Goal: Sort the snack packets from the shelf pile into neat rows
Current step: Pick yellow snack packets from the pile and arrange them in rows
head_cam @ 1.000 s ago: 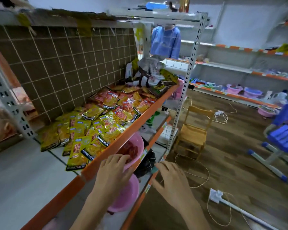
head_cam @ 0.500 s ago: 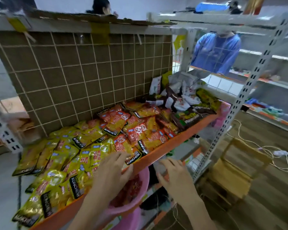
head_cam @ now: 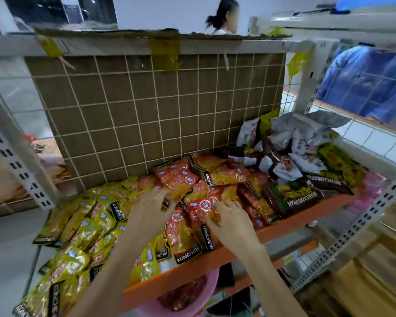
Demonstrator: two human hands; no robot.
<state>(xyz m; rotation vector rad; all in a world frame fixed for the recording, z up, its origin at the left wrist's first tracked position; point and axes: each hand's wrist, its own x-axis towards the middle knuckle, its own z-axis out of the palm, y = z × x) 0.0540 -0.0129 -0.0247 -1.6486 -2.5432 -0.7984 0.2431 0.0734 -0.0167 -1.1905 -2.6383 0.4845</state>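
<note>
A heap of snack packets covers the shelf [head_cam: 290, 221] with the orange front edge. Yellow packets [head_cam: 82, 227] lie to the left, red packets [head_cam: 181, 179] in the middle, dark packets [head_cam: 300, 197] and crumpled white and silver ones [head_cam: 290, 143] to the right. My left hand [head_cam: 150, 211] rests on the heap where yellow meets red, fingers spread and slightly bent. My right hand [head_cam: 232, 223] lies on a red packet [head_cam: 199, 213], its fingertips curled at the packet's edge.
A brown tiled grid panel [head_cam: 156, 110] backs the shelf. White slotted uprights [head_cam: 16, 156] stand at both sides. A pink bowl [head_cam: 188, 300] sits on the shelf below. One person [head_cam: 224, 17] stands behind the rack, another in blue [head_cam: 366, 81] at right.
Both hands rose from the lower shelf by the pink bowl up onto the packet heap. The view swung left and closer to the shelf.
</note>
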